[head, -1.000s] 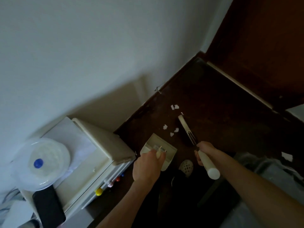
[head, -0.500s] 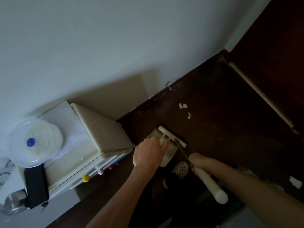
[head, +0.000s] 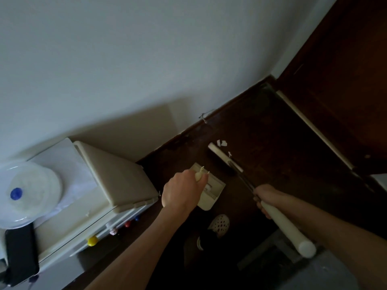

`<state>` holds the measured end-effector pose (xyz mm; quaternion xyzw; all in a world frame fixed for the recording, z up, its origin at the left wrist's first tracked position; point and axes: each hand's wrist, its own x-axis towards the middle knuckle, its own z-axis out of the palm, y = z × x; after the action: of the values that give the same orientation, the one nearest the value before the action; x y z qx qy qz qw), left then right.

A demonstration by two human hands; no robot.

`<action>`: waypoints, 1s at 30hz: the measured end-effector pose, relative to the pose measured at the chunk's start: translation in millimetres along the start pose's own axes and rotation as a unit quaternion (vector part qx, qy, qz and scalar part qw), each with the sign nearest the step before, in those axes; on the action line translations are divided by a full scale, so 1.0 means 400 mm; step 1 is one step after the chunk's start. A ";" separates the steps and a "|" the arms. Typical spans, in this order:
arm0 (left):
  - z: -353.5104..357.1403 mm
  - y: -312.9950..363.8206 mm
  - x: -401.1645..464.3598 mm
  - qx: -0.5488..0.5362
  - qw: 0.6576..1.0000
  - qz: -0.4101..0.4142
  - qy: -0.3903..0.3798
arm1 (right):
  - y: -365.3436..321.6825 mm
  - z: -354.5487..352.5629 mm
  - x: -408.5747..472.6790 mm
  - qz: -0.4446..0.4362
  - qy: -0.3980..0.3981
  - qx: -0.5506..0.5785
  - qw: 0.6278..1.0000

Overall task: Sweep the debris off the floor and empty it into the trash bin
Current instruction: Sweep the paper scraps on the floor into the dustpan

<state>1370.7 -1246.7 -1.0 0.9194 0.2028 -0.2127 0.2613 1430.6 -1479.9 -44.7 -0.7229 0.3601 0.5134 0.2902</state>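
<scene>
White cabinet (head: 117, 185) against wall (head: 146, 59); lidded plastic container (head: 27, 193) and black phone (head: 21, 254) on top.

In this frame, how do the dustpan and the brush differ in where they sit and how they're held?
The dustpan rests on the dark floor close to the white cabinet; the brush reaches farther out, its head beside the white scraps. The left hand grips the dustpan's short handle right at the pan; the right hand holds the brush's long handle partway, its end sticking out behind. Both are pale plastic, each held in one hand.
</scene>
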 end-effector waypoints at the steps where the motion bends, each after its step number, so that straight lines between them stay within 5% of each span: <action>1: 0.001 0.013 0.015 0.004 1.000 0.004 0.001 | -0.020 -0.022 0.019 -0.013 0.009 0.005 1.000; 13: 0.042 0.103 0.172 0.059 0.998 0.033 0.003 | -0.226 -0.131 0.188 -0.031 0.034 -0.007 0.999; 22: 0.006 0.151 0.257 0.023 0.999 0.022 -0.003 | -0.108 -0.056 0.133 0.027 -0.088 -0.038 0.995; 30: -0.007 0.248 0.234 0.043 0.997 0.043 -0.040 | -0.019 -0.177 0.057 0.011 -0.087 0.043 0.995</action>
<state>1496.8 -1298.2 -6.2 0.9283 0.1433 -0.2463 0.2388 1479.3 -1536.4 -44.4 -0.6582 0.3627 0.5617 0.3459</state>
